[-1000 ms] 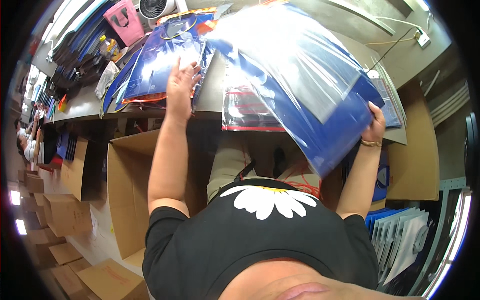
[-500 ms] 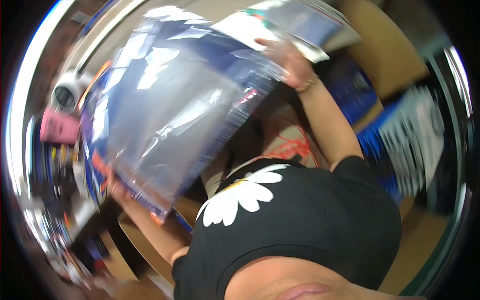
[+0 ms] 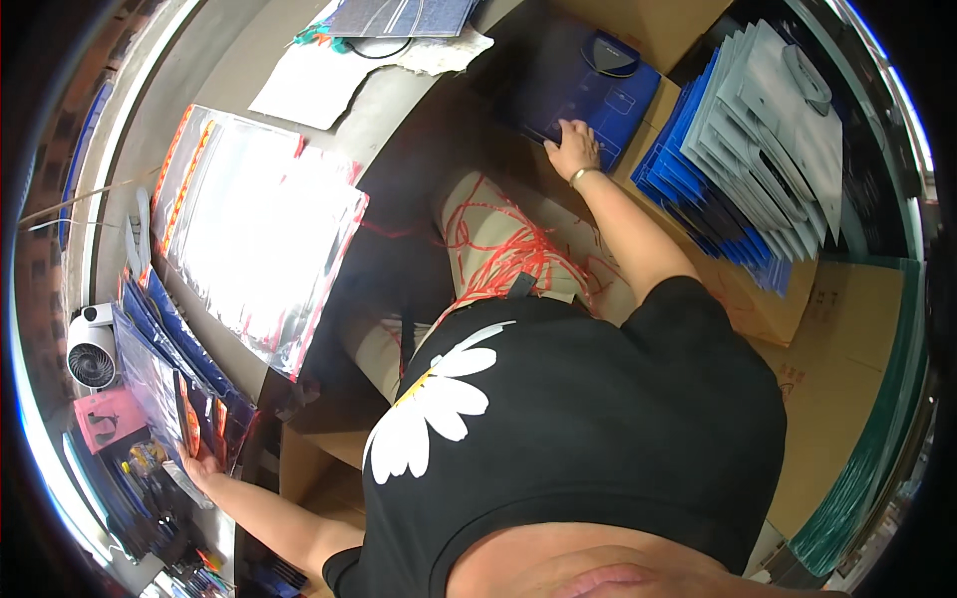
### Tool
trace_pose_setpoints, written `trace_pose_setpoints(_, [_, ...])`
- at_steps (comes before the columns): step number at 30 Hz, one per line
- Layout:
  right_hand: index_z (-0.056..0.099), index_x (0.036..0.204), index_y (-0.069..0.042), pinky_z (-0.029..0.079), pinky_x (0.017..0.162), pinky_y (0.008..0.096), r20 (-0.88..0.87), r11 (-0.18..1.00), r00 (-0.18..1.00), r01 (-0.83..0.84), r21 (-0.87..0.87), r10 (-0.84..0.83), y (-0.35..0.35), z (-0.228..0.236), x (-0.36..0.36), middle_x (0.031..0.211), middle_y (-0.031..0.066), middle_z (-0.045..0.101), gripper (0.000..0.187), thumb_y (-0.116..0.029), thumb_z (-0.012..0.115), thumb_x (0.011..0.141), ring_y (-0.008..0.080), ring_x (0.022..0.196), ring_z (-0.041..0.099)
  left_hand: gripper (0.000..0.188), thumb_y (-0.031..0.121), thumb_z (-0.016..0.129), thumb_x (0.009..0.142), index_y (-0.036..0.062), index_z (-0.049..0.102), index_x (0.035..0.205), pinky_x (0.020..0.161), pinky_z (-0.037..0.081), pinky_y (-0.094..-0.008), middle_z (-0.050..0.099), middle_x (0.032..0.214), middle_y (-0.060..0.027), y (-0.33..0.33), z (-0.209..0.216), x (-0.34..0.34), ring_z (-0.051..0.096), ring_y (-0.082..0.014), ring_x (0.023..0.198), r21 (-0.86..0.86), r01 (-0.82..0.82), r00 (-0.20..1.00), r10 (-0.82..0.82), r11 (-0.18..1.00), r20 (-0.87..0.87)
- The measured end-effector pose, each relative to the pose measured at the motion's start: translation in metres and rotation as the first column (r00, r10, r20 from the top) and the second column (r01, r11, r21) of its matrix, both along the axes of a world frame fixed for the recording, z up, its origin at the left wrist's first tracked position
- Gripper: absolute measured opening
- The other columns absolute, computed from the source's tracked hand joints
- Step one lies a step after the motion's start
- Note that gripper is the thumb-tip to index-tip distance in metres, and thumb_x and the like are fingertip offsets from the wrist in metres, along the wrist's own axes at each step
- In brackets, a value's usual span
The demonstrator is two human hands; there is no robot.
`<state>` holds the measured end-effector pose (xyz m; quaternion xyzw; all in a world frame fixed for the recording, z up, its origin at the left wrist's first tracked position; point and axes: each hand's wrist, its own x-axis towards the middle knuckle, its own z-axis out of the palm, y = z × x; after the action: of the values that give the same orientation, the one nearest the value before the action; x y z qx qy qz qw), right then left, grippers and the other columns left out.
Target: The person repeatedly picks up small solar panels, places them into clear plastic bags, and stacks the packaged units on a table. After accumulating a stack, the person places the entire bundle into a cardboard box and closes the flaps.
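Note:
At the left of the table, my left hand (image 3: 201,466) grips the near edge of a blue file bag in clear plastic (image 3: 159,384), which leans on a pile of similar blue bags (image 3: 194,334). Some of its fingers are hidden by the plastic. My right hand (image 3: 575,149) reaches out to the far right, its fingers stretched over the near edge of a flat blue file bag (image 3: 578,100) with a dark handle flap. A stack of clear plastic sleeves (image 3: 254,224) with red-and-orange edges lies on the table between my hands, glaring brightly.
Grey and blue file bags (image 3: 763,130) stand upright in a row at the right, by cardboard (image 3: 847,379). Red string (image 3: 508,239) is heaped over my lap. A white fan (image 3: 93,354) and pink box (image 3: 108,419) are far left. White cloth (image 3: 314,85) lies on the table's far part.
The plastic-wrapped blue bag, held up between both hands before, now rests at the left pile with my left hand. My right hand has let go and moved to the flat blue bag.

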<state>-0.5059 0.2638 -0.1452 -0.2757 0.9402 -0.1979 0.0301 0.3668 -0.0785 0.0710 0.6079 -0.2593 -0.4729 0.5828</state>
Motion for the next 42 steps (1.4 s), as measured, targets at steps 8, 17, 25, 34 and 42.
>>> trace_pose_setpoints(8, [0.038, 0.140, -0.008, 0.021, 0.113, 0.0483, -0.145, 0.948, 0.983, -0.062, 0.313, 0.112, -0.082, -0.024, -0.047, 0.147, 0.0189, 0.032, 0.078, -0.044, 0.068, 0.079, 0.0356, 0.137, 0.028, 0.069, 0.064, 0.076, 0.065, 0.0050, 0.063, 0.097, 0.035, 0.028, -0.0229, 0.045, 0.053, 0.0000, 0.045, 0.033, -0.060, 0.035, -0.0096, 0.037, 0.300, -0.189, 0.777, -0.045, 0.935, 0.628])
trace_pose_setpoints(17, [0.051, 0.131, -0.009, 0.036, 0.102, 0.0480, -0.185, 1.000, 0.983, 0.001, 0.020, 0.002, -0.093, -0.042, -0.078, 0.134, 0.0151, 0.049, 0.039, -0.023, 0.045, 0.095, 0.0308, 0.122, 0.046, 0.088, 0.033, 0.071, 0.077, 0.0008, 0.027, 0.146, 0.048, 0.039, -0.0251, 0.059, 0.085, -0.0092, 0.063, 0.048, -0.141, 0.048, -0.0109, 0.058, -0.172, 0.048, 0.338, 0.146, 0.984, 0.930])
trace_pose_setpoints(25, [0.059, 0.084, 0.003, 0.044, 0.064, 0.0449, -0.118, 0.515, 0.897, 0.133, -0.847, -0.425, 0.005, 0.206, -0.018, 0.080, 0.0196, 0.063, 0.028, -0.020, 0.049, 0.095, 0.0358, 0.070, 0.058, 0.055, 0.011, 0.060, 0.085, 0.0060, 0.047, 0.138, 0.058, 0.034, -0.0171, 0.054, 0.076, 0.0013, 0.095, 0.039, -0.418, 0.044, -0.0044, 0.064, -0.119, 0.758, 0.508, -0.465, 0.642, 0.725])
trace_pose_setpoints(34, [0.047, 0.126, 0.007, 0.040, 0.102, 0.0452, -0.130, -0.349, 0.980, -0.071, -0.934, 0.148, 0.043, 0.323, 0.126, 0.130, 0.0188, 0.051, 0.044, -0.028, 0.045, 0.099, 0.0287, 0.114, 0.051, 0.088, 0.038, 0.058, 0.092, 0.0090, 0.000, 0.151, 0.104, 0.038, -0.0459, 0.044, 0.138, -0.0217, 0.164, 0.006, -0.623, 0.048, -0.0306, 0.123, -0.384, 0.895, 0.113, -0.948, 0.226, -0.296])
trace_pose_setpoints(42, [0.029, 0.141, 0.011, 0.035, 0.108, 0.0471, -0.001, -0.012, 0.057, 0.185, -0.983, 0.998, 0.029, 0.281, 0.090, 0.143, 0.0240, 0.039, 0.083, -0.051, 0.052, 0.090, 0.0344, 0.129, 0.043, 0.060, 0.004, 0.065, 0.085, 0.0043, 0.037, 0.138, 0.100, 0.044, -0.0408, 0.054, 0.127, -0.0155, 0.130, 0.015, -0.520, 0.056, -0.0272, 0.114, -0.579, 0.651, 0.390, -0.871, 0.490, -0.299])
